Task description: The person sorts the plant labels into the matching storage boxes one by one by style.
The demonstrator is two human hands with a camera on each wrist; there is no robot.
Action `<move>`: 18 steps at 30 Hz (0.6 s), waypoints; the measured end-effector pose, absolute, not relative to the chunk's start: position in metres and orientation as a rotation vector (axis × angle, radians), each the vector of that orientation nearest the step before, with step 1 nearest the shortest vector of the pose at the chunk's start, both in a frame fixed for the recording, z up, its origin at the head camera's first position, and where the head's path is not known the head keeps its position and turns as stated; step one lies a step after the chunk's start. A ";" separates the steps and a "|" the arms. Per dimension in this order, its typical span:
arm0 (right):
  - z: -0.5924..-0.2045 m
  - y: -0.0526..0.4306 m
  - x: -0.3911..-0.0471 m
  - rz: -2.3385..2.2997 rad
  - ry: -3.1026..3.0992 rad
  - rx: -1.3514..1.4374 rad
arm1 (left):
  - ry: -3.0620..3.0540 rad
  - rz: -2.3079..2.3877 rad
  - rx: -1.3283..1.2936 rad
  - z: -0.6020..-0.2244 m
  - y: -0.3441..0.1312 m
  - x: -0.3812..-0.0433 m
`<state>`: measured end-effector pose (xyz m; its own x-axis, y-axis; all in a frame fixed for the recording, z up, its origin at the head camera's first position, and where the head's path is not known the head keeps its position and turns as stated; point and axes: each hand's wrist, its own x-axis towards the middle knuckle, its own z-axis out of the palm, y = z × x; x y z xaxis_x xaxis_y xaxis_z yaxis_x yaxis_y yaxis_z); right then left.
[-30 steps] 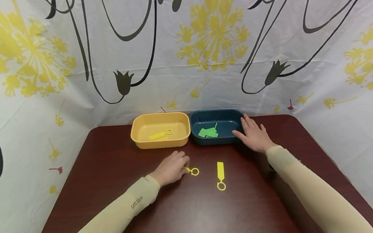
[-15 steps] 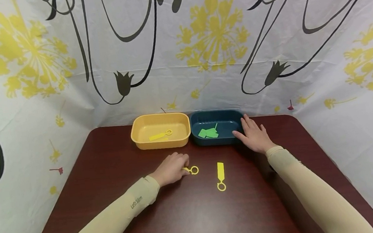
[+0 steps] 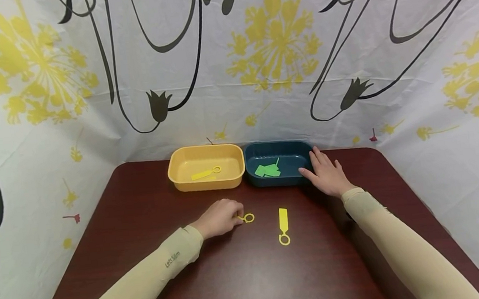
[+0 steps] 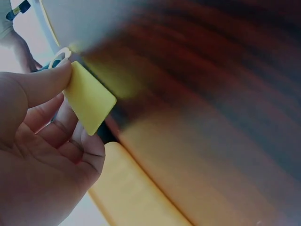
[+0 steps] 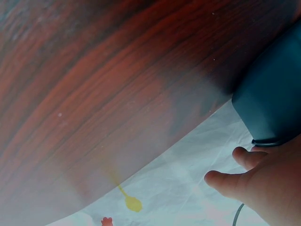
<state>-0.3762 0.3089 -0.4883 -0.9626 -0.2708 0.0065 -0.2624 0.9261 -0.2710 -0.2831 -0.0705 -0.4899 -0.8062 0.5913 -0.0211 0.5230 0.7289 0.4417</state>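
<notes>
My left hand (image 3: 222,217) pinches a yellow tag with a ring at one end, near the middle of the table. In the left wrist view the thumb lies over that tag (image 4: 90,99) by its ring end, with fingers behind it. To the right lies another yellow ring tag (image 3: 283,220), flat on the table with its ring toward me. My right hand (image 3: 328,174) rests with spread fingers on the right end of the dark blue bin (image 3: 286,180). The right wrist view shows fingers (image 5: 225,183) beside the blue bin's wall.
A yellow bin (image 3: 208,185) stands left of the blue one, holding yellow tags (image 3: 202,174). Several green tags (image 3: 268,170) lie in the blue bin. Behind the dark red table (image 3: 278,280) hangs a patterned white curtain (image 3: 214,65).
My left hand has shifted very slightly left with the tag, whose ring now looks flatter. My right hand stays at the blue bin, and the bins and loose tag have not moved.
</notes>
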 end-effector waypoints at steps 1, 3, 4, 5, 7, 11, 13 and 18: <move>-0.489 0.309 -0.376 -0.422 3.053 -0.423 | 2.767 0.639 0.907 -0.488 -0.071 -0.283; -0.489 0.309 -0.377 -0.417 3.055 -0.425 | 2.770 0.638 0.917 -0.485 -0.071 -0.283; -0.489 0.310 -0.377 -0.412 3.056 -0.427 | 2.772 0.638 0.920 -0.483 -0.071 -0.282; -0.490 0.310 -0.377 -0.412 3.056 -0.426 | 2.772 0.641 0.923 -0.481 -0.071 -0.282; -0.490 0.310 -0.377 -0.415 3.053 -0.421 | 2.778 0.637 0.921 -0.477 -0.071 -0.282; -0.489 0.311 -0.376 -0.420 3.042 -0.415 | 2.795 0.638 0.937 -0.469 -0.071 -0.283; -0.489 0.311 -0.377 -0.421 3.043 -0.417 | 2.813 0.629 0.955 -0.466 -0.072 -0.283; -0.489 0.310 -0.378 -0.413 3.051 -0.420 | 2.850 0.631 0.994 -0.457 -0.073 -0.283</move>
<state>-0.3777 0.3104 -0.4890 -0.9628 -0.2703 0.0019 -0.2610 0.9281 -0.2654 -0.2829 -0.0728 -0.4570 -0.7906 0.6073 0.0777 0.5834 0.7087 0.3966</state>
